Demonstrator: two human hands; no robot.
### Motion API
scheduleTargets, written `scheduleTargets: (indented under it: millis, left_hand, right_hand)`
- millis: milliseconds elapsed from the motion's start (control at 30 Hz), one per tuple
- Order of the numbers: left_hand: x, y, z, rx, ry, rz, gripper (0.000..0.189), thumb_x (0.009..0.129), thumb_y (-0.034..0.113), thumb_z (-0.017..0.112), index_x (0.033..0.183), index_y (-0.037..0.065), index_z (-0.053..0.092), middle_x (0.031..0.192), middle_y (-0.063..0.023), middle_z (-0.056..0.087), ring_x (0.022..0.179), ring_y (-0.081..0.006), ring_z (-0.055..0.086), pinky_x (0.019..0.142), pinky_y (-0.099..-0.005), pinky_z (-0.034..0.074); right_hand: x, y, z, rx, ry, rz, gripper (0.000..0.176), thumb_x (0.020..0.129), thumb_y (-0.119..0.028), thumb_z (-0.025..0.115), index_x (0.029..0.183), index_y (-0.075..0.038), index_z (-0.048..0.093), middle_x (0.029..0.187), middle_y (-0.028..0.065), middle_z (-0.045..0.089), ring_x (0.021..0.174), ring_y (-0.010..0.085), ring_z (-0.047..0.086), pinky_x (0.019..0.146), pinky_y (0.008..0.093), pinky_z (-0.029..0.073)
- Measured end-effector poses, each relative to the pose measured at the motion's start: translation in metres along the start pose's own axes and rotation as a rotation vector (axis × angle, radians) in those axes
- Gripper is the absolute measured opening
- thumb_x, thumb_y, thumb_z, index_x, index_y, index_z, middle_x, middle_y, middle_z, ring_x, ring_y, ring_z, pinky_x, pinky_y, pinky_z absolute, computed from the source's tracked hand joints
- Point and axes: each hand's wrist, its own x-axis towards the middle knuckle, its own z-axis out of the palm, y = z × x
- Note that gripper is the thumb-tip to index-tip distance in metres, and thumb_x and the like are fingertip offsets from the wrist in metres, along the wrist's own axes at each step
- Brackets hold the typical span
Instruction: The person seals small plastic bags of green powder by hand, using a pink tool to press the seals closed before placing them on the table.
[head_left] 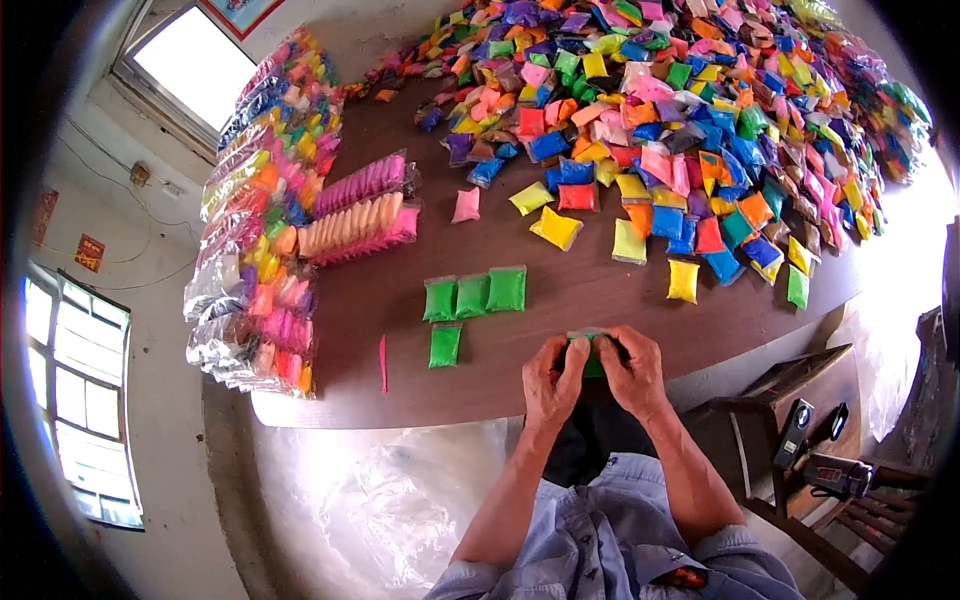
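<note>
Both hands meet at the table's front edge, pinching one small green packet between thumbs and fingers. My left hand grips its left side; my right hand has the right side. Most of the packet is hidden by the fingers. To the left on the table lie three green packets side by side in a row, with a single green packet just below them. Further left is a thin pink strip.
A large heap of colourful packets covers the back and right of the brown table. Bagged rows of packets are stacked along the left edge, beside pink and peach rows. A wooden stool stands at the right.
</note>
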Motion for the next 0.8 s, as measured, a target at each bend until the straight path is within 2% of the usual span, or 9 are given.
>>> scheduleTargets:
  millis: [100,333,467,533,633,700,800]
  left_hand:
    - [0.0,-0.004,-0.002,-0.032,0.01,0.009,0.022,0.103,0.018,0.069,0.095,-0.002,0.067,0.072,-0.0084,0.057,0.068,-0.0097,0.048,0.06,-0.0296,0.044]
    - [0.001,-0.002,-0.002,0.146,0.062,0.13,0.017,0.102,0.014,0.068,0.095,-0.002,0.068,0.073,-0.0101,0.059,0.068,-0.0097,0.052,0.062,-0.0296,0.046]
    - [-0.001,0.001,-0.004,0.088,0.032,0.073,0.017,0.103,0.014,0.068,0.097,-0.002,0.069,0.074,-0.0098,0.062,0.069,-0.0098,0.054,0.063,-0.0297,0.047]
    - [-0.002,-0.002,-0.003,-0.033,0.014,-0.044,0.018,0.103,0.015,0.067,0.1,-0.002,0.071,0.076,-0.0103,0.065,0.07,-0.0104,0.055,0.063,-0.0299,0.047]
    - [0.0,-0.004,-0.004,-0.047,0.016,0.02,0.02,0.104,0.017,0.067,0.103,-0.003,0.071,0.077,-0.0112,0.067,0.07,-0.0111,0.056,0.063,-0.031,0.048]
    - [0.0,0.0,-0.005,0.026,0.03,0.031,0.021,0.104,0.018,0.067,0.103,-0.003,0.072,0.077,-0.0114,0.067,0.07,-0.0114,0.056,0.063,-0.0316,0.048]
    - [-0.001,0.001,-0.004,0.144,0.068,0.064,0.022,0.104,0.018,0.067,0.103,-0.003,0.072,0.077,-0.0119,0.067,0.071,-0.0119,0.057,0.064,-0.0326,0.049]
  right_hand:
    - [0.001,0.001,0.001,0.004,-0.005,-0.068,0.015,0.098,-0.014,0.067,0.103,0.0,0.073,0.085,0.0149,0.07,0.071,0.0197,0.067,0.063,0.0333,0.051]
    - [0.002,-0.006,0.001,0.009,-0.028,-0.021,0.02,0.098,-0.018,0.068,0.103,0.0,0.074,0.086,0.0144,0.072,0.073,0.0206,0.069,0.063,0.034,0.053]
    - [0.001,0.002,0.005,0.006,0.029,-0.078,0.015,0.097,-0.015,0.069,0.102,-0.001,0.074,0.086,0.0132,0.072,0.072,0.019,0.068,0.063,0.0329,0.054]
    - [0.0,0.006,0.006,0.015,0.033,-0.077,0.014,0.097,-0.013,0.07,0.102,-0.001,0.075,0.086,0.013,0.072,0.072,0.0187,0.068,0.063,0.0326,0.054]
    - [0.0,0.007,0.006,0.002,0.028,-0.067,0.011,0.096,-0.009,0.07,0.102,-0.001,0.074,0.086,0.0141,0.073,0.073,0.0206,0.07,0.063,0.0325,0.054]
    - [0.0,0.003,0.008,-0.004,0.031,-0.126,0.015,0.099,-0.013,0.067,0.102,0.001,0.072,0.08,0.0093,0.068,0.07,0.0139,0.063,0.062,0.0305,0.049]
    - [0.001,-0.002,0.008,-0.043,0.035,-0.122,0.018,0.1,-0.017,0.067,0.101,0.0,0.072,0.079,0.0098,0.067,0.068,0.0139,0.062,0.06,0.0312,0.049]
